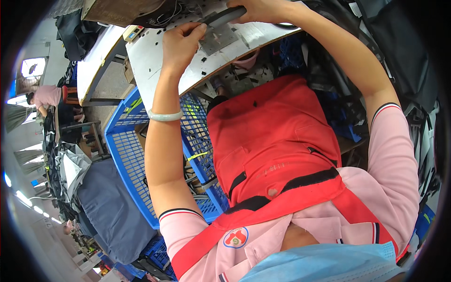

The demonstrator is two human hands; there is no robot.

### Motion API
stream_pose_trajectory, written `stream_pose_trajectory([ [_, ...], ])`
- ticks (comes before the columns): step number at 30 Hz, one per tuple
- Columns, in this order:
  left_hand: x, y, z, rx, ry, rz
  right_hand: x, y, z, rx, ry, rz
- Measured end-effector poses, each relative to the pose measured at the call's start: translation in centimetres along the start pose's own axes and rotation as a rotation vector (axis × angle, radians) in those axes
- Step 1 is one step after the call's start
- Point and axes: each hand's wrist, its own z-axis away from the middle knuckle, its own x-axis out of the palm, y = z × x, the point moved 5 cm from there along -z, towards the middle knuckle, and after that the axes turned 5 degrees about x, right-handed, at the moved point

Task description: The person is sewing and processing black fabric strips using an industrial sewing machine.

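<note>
Top centre: left hand (pixel 182 44) and right hand (pixel 260 10) grasp a dark strip (pixel 224 17) in their fingers (pixel 199 31), apparently positioning it; steadiness matters next.

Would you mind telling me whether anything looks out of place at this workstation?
Yes, mildly: small black scraps lie scattered over the white tabletop near the left hand, and a similar scrap sits on the red apron. They look like stray litter rather than arranged pieces.
</note>
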Motion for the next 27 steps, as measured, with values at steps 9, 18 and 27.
stream_pose_trajectory([
  [9,-0.8,-1.2,-1.5,0.0,0.008,0.062,-0.7,-0.5,-0.3,-0.074,0.067,-0.019],
  [18,-2.2,-1.6,0.1,0.088,0.097,-0.093,2.0,-0.6,2.8,-0.207,0.263,-0.096],
  [27,3.3,4.3,3.5,0.023,-0.165,0.07,11.9,-12.7,7.5,-0.472,-0.113,0.357],
])
